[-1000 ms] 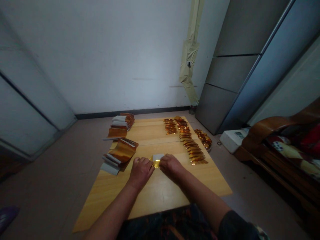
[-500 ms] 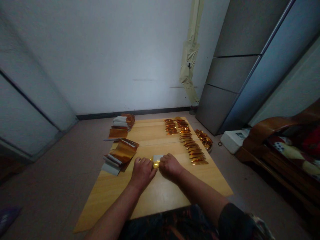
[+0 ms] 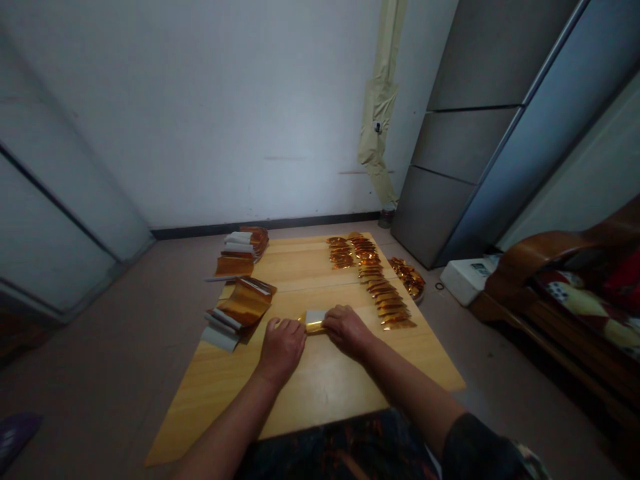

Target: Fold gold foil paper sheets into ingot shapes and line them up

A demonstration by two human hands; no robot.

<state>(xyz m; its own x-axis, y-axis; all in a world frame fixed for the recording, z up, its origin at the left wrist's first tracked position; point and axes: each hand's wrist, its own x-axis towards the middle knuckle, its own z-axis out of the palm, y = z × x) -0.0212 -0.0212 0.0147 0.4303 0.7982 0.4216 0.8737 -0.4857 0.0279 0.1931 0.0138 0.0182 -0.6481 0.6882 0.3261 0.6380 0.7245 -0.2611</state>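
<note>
The fingers of the right hand are held together and pressed on the right end of a small foil packet. The fingers of the left hand lie together at its left end, though contact cannot be told. Since the earlier frame, the hands have been drawn slightly apart. The packet, seen as a squarish gold fold before, now shows a narrow gold band below a pale sheet. It lies flat on the wooden desk, between the hands. Rows of folded gold foil strips are laid to the right, and stacks of gold-and-silver foil to the left.
</note>
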